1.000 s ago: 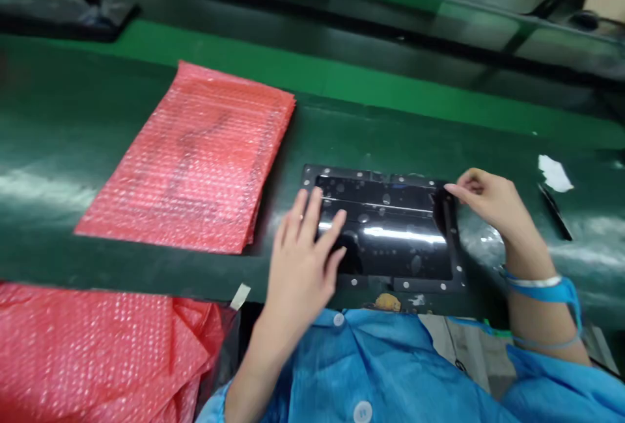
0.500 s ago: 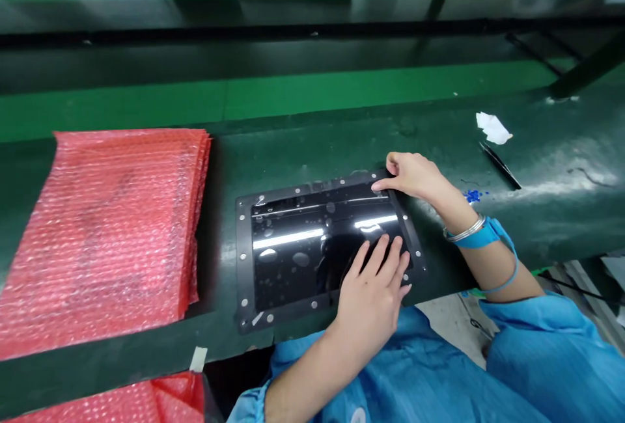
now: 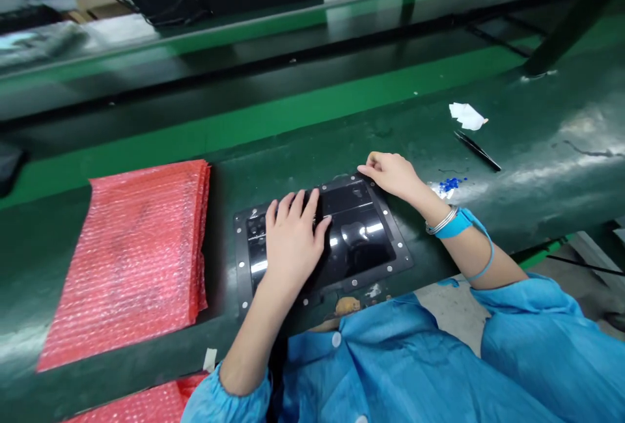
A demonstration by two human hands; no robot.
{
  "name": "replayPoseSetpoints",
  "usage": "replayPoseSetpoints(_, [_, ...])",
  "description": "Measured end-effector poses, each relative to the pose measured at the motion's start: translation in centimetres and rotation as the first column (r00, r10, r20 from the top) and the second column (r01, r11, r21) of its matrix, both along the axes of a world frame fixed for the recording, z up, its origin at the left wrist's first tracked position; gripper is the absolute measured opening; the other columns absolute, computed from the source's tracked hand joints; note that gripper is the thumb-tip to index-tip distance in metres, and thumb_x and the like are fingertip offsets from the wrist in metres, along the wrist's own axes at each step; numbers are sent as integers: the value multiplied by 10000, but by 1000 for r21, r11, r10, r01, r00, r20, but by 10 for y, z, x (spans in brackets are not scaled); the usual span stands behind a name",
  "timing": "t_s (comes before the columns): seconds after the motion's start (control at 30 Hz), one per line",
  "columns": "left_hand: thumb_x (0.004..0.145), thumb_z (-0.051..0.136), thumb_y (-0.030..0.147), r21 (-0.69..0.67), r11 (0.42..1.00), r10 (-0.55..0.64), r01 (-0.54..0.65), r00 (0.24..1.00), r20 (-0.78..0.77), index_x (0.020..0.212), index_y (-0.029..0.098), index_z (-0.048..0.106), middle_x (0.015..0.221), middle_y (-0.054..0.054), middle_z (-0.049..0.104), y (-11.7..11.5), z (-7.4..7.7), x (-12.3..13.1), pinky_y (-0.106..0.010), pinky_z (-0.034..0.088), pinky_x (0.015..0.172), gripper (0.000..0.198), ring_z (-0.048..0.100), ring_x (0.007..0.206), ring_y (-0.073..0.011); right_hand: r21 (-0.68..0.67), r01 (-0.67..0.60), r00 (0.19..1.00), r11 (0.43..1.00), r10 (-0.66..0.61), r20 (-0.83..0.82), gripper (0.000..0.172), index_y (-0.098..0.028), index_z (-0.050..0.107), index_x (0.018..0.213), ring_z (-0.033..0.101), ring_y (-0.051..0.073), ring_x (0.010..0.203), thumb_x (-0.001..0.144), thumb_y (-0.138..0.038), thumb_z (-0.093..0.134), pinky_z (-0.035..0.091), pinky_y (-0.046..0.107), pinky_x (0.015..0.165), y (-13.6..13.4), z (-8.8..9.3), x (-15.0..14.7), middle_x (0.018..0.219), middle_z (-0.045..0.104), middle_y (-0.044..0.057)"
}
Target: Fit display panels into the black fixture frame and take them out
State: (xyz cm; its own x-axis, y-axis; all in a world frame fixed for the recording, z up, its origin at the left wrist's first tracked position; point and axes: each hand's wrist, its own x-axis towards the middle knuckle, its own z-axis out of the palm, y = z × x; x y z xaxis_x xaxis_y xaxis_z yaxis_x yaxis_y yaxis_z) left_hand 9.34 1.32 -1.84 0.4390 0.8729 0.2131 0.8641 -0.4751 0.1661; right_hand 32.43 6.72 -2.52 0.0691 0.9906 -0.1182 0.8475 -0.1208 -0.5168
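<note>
A black rectangular display panel lies flat on the green bench, with several small silver dots around its dark border. My left hand rests palm down on the left half of its glossy face, fingers spread, hiding part of it. At the panel's far right corner is my right hand, its thumb and curled fingers pressed together. Whatever is between those fingertips is too small to make out. A blue strap and silver bangles circle the right wrist.
To the left lies a stack of red bubble-wrap bags, with more red bubble wrap below the bench edge. Black tweezers, a crumpled white paper and small blue bits lie on the right. A dark post stands behind.
My left hand has moved from the panel's right part to its left half, fingers spread. My right hand stays at the far right corner, its thumb drawn back to the edge. The camera view has tilted.
</note>
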Motion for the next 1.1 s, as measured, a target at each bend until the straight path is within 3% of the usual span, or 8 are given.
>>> replayPoseSetpoints(0.17, [961,528,390,67,996,51,-52,999,6,1244,100,659,1065,-176,710,16,-9,-7,-542,384,1040,425,600,1066,-358,24,58,992,998,-55,-116,164,-224,600,795,541,163,650,874,-359,652,298,287,608,-3,2,-7,626,589,-24])
replayPoseSetpoints(0.3, [963,535,372,179,978,70,-105,979,191,1159,147,639,1044,-142,695,12,0,-9,-488,405,959,315,569,1035,-324,46,28,892,999,-4,-452,208,-212,607,800,496,138,622,822,-405,680,322,281,619,-8,2,-10,618,537,-42])
replayPoseSetpoints(0.43, [949,582,309,232,967,12,-107,927,376,1152,181,621,1026,-95,699,1,17,-17,-427,417,925,243,586,1003,-270,39,-150,678,988,131,-723,520,-230,407,596,312,96,543,837,-667,553,248,280,561,-14,4,-11,555,329,-62])
replayPoseSetpoints(0.57, [945,607,295,158,971,70,-180,844,531,1167,218,655,1163,-80,697,-9,22,-43,-397,423,1016,240,607,1121,-236,65,-134,644,989,137,-752,705,-252,178,576,138,78,551,761,-834,529,138,296,547,-19,6,-16,584,131,-73])
replayPoseSetpoints(0.7, [870,696,394,-159,898,338,-411,410,847,1186,214,674,1179,-81,703,-7,8,-72,-359,466,1011,364,641,1118,-218,54,-76,614,996,89,-784,714,-254,194,571,139,78,551,739,-863,526,121,294,541,-21,4,-24,584,126,-72])
replayPoseSetpoints(0.87, [601,861,390,-634,734,619,-243,-144,772,705,168,684,680,-2,680,8,-2,-86,-235,524,622,303,619,633,-137,72,-21,515,997,73,-854,699,-245,272,566,229,91,548,732,-882,510,208,276,525,-28,12,-32,565,224,-62])
replayPoseSetpoints(0.97, [639,835,342,-633,732,573,-250,-276,772,696,190,650,602,41,628,11,0,-94,-199,462,483,246,558,523,-105,130,-62,475,990,143,-868,665,-224,433,601,335,111,585,753,-867,511,300,273,555,-34,21,-35,592,354,-43])
replayPoseSetpoints(1.1, [777,748,337,-594,765,518,-250,-309,798,723,229,624,572,67,579,9,-4,-109,-204,430,434,173,514,476,-102,122,-204,494,971,209,-844,662,-222,471,598,398,127,598,785,-856,489,352,281,580,-40,23,-35,593,417,-28])
